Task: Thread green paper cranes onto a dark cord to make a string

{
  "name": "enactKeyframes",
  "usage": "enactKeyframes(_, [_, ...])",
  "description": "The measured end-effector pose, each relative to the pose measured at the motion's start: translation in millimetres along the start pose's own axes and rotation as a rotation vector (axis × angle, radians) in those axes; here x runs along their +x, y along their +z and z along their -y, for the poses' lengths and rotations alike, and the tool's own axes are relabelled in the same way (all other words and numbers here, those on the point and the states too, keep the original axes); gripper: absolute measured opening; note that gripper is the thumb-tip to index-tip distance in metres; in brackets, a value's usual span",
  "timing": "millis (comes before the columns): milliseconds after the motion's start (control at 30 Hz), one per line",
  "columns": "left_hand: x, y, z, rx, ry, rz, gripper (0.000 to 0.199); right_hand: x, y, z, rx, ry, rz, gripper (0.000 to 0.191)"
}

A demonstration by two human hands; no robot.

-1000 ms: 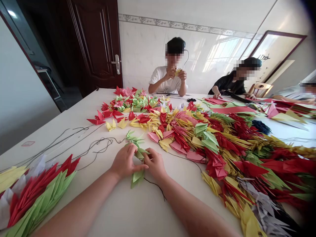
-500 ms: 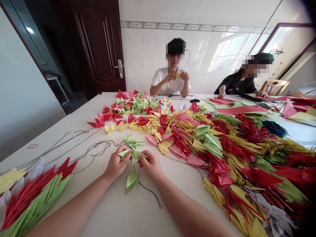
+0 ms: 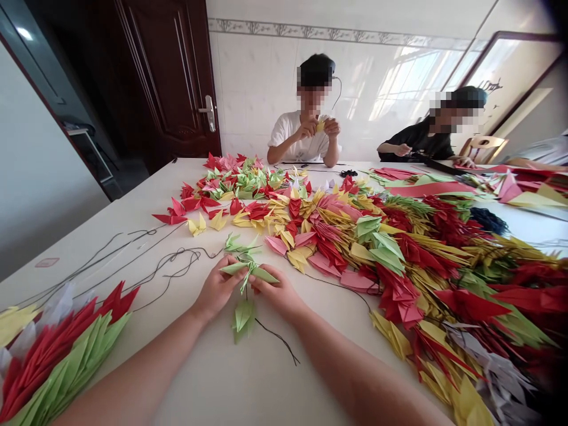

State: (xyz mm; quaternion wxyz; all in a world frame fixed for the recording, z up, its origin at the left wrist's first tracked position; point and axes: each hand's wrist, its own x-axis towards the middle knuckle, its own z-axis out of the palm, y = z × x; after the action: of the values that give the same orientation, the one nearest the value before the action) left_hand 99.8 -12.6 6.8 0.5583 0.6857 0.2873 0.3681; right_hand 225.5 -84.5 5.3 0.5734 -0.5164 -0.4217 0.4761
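A tiled wall (image 3: 257, 89), seated co-workers (image 3: 306, 139) and a table (image 3: 248, 384) heaped with folded paper (image 3: 331, 228) suggest a craft workroom.

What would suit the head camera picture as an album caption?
Left hand and right hand pinch a green folded-paper piece beside a colourful paper heap.

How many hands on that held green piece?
2: left hand at the left side of the green paper piece, right hand at the right. No third hand shows.

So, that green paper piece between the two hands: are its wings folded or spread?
Spread. On the green paper piece, one wing points out over the left hand, the other over the right hand.
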Motion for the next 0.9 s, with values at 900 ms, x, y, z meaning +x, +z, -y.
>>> enactKeyframes(900, [-4.4,-4.5,-0.9,0.197,0.065,0.206,0.02,1.8,-4.8,-6.6,0.009,-0.049,-0.009,0.024])
